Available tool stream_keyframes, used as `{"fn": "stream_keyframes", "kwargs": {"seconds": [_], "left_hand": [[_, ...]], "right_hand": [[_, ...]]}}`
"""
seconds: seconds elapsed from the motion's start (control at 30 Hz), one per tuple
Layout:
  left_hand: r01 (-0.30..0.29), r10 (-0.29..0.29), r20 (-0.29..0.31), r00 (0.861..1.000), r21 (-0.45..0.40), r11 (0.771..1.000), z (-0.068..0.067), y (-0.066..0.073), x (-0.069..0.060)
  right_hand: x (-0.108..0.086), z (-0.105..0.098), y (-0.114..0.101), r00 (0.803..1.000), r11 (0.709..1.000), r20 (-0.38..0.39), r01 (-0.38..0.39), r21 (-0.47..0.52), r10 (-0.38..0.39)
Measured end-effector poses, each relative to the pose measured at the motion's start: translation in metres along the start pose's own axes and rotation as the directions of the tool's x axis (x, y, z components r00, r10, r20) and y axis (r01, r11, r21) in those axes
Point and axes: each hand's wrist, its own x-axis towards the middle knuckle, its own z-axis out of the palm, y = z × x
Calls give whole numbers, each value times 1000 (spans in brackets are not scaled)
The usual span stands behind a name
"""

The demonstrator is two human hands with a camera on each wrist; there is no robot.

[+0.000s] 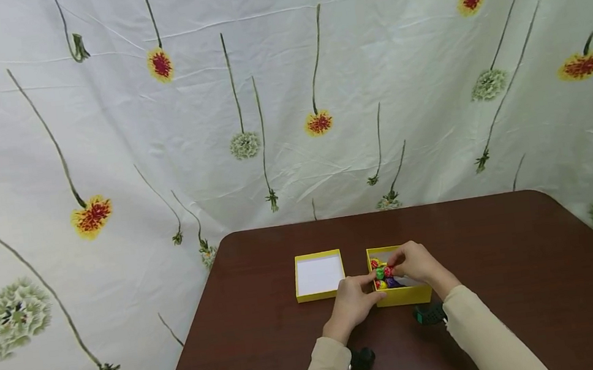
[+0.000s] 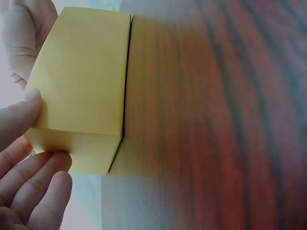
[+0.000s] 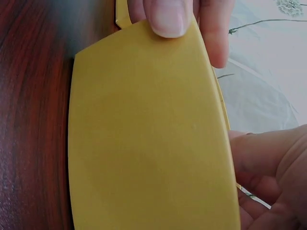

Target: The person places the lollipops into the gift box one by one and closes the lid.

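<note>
A yellow box (image 1: 403, 298) with a white inside stands on the table, its top uncovered. Round wrapped lollipops (image 1: 380, 273) in red, green, yellow and purple lie along its left side. My left hand (image 1: 352, 303) grips the box's near left corner, thumb on the front wall and fingers on the left wall, as the left wrist view shows. Over the box, my right hand (image 1: 419, 264) reaches in and pinches a red lollipop (image 1: 388, 272) among the others. In the right wrist view its fingertips are hidden behind the box wall.
Left of the box, a yellow-edged lid (image 1: 319, 275) lies with its white inside up. Both rest on a dark red-brown table (image 1: 272, 348). A white flower-printed cloth (image 1: 294, 167) hangs behind the table's far edge. Dark wrist devices (image 1: 363, 362) are worn under the sleeves.
</note>
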Motion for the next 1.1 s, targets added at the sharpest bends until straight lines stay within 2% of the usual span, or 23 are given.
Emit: {"fn": "stream_keyframes", "kwargs": {"seconds": [0.23,0.53,0.8,1.1], "left_hand": [[-11,11,-8,1000,1,1000,-3,1,1],[2,-2,1,1000,-11,1000,-2,1,0],[-23,23,-17,1000,31,999,0,-3,1],[-38,39,-26,999,30,999,0,-1,1]], "right_hand": [[4,0,-2,999,999,12,32,-14,-32],[0,1,-3,1000,1000,11,3,8,-3],[0,2,-4,1000,1000,-4,1,-30,-1],[2,5,-2,999,996,-29,35,-87,-38]]}}
